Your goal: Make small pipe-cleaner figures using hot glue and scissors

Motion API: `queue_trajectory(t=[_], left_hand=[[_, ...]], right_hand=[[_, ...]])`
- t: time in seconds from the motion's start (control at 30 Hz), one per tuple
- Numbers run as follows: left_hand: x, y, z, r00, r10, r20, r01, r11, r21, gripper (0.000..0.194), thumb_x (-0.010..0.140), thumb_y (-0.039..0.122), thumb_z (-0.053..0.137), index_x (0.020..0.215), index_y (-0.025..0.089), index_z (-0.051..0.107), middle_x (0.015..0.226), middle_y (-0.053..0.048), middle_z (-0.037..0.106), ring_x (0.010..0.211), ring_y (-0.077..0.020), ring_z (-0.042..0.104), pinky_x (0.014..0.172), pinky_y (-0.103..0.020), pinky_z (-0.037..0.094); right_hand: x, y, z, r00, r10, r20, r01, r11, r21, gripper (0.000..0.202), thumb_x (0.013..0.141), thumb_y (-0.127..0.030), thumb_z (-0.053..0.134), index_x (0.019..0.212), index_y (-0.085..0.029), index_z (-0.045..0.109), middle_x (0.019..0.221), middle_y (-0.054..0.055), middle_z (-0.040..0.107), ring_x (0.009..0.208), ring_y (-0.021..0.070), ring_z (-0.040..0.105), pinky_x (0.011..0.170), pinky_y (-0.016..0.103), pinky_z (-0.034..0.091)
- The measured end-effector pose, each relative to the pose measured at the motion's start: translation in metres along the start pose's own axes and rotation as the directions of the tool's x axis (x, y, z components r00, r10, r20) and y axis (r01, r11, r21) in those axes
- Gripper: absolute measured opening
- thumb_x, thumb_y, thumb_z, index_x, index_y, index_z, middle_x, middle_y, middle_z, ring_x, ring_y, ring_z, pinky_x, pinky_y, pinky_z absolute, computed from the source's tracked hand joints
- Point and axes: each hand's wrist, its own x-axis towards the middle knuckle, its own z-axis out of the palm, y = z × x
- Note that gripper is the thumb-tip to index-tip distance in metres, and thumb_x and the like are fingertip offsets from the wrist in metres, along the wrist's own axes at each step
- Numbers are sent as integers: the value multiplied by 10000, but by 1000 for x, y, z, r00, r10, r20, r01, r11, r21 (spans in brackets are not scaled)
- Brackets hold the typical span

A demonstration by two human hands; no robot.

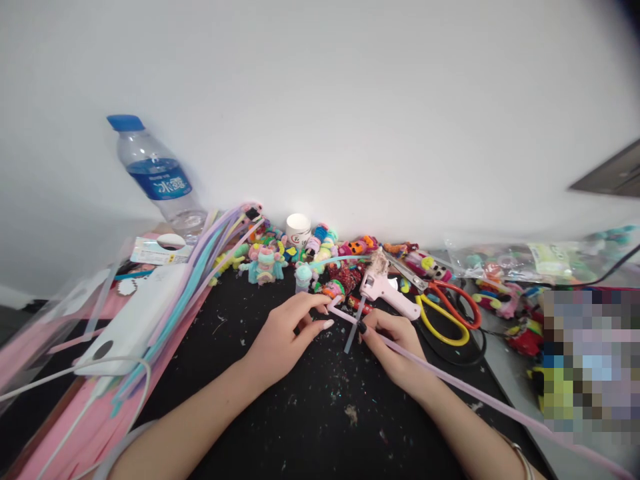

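A long pale pink pipe cleaner (450, 379) runs from the lower right through my right hand (393, 343), whose thumb and fingers pinch it near its short end. That end is bent into a small hook. At the bend, the fingertips of my left hand (287, 330) close on the pipe cleaner, with the thumb tip a little below. A pink glue gun (387, 295) lies just beyond my right hand, and its translucent glue stick (351, 333) points toward me between my hands. Scissors (443, 320) with yellow and orange handles lie to its right.
Several fuzzy dolls (265, 263) and a white paper cup (299, 229) line the wall. At left are a bundle of pastel pipe cleaners (193, 280), a white power bank (133, 323) with a cable, and a leaning water bottle (157, 177). Scraps dot the black mat (310, 427).
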Motion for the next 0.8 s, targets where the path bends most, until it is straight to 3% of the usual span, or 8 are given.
queue_trajectory(t=[0.13,0.23,0.8], left_hand=[[-1,-6,0,986,165,-19,-162,979,122,255,820,162,554,1058,224,622,983,-60,648,821,-173,604,755,-282,471],[-1,-9,-1,977,213,-12,-208,964,167,247,815,153,566,1041,217,644,983,-67,677,905,-192,618,831,-304,468],[-1,-13,-1,957,282,76,-292,929,227,190,849,178,520,933,194,689,846,-70,693,775,-171,639,725,-269,499]], right_hand=[[1,-1,0,997,-11,70,13,1000,-28,250,857,-210,456,611,-168,483,553,-22,472,516,103,419,502,220,318],[2,-2,0,994,-20,107,24,999,-41,237,857,-203,452,632,-161,512,562,-17,488,520,104,430,509,220,322],[3,-3,0,995,-3,96,7,999,-38,237,861,-221,461,644,-155,529,557,-18,491,512,101,427,494,213,324]])
